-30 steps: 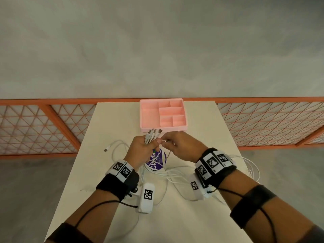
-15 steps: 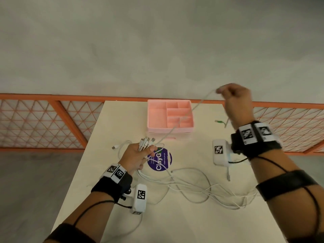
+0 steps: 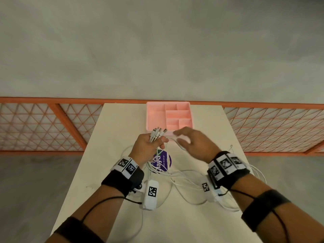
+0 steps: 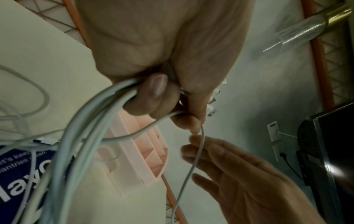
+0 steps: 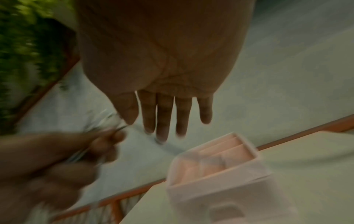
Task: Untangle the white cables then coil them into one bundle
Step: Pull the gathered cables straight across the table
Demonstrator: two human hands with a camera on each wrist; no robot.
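At frame centre, the left hand (image 3: 146,146) clamps the thin, limp white cables (image 4: 84,128) near their plugs, the best hold; the right hand (image 3: 196,146) hovers spread.

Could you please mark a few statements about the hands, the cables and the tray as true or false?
1. The left hand holds the cables in its grip, plugs up. True.
2. The right hand is a closed fist. False: its fingers are straight and spread.
3. The tray holds coiled cables. False: its compartments look empty.
4. Loose cable lies on the table between the forearms. True.
5. The tray sits at the table's near edge. False: it is at the far edge.
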